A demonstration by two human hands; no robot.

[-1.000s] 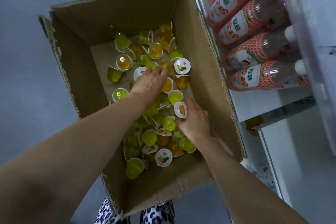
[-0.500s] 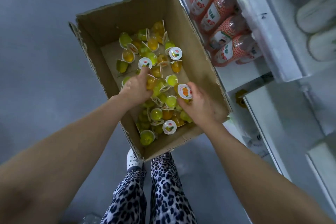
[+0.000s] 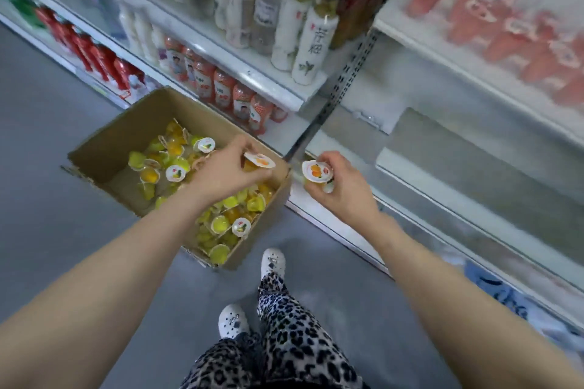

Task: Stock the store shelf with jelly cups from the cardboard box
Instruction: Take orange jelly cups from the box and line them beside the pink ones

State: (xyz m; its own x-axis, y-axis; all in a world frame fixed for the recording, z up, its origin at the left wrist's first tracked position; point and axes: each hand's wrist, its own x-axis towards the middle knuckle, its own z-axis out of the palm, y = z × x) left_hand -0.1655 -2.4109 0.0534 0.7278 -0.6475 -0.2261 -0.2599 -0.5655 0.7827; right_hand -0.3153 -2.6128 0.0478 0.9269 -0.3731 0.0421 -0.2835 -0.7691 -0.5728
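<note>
Both hands are holding jelly cups right now. Left hand (image 3: 221, 172) has its fingers pinched on a jelly cup (image 3: 259, 161) with a white foil lid showing an orange fruit print, and it hangs over the right-hand end of the cardboard box (image 3: 126, 133). Right hand (image 3: 339, 186) is wrapped around a second cup (image 3: 317, 171), lid facing up, same orange picture on it, and there may be another cup tucked under it in the palm but I honestly can't tell. That hand is out past the box edge, in front of the low white shelf (image 3: 410, 167) to the right.

Box sits on the grey floor (image 3: 47, 215) right up against the shelving, flaps open, with a loose pile of jelly cups (image 3: 221, 224) inside, mostly yellow-green and orange, some lid-up, some tipped over.

Behind the box a row of pink-labelled bottles (image 3: 240, 98) stands on the bottom shelf, with tall white-labelled bottles (image 3: 311, 41) on the next level up. Red bottles (image 3: 94, 57) run off to the left. Upper right shelf has reddish packs, too blurry to make out.

Leopard-print trousers (image 3: 290, 341) and white clogs (image 3: 273, 262) show at the bottom, standing just beside the box.
</note>
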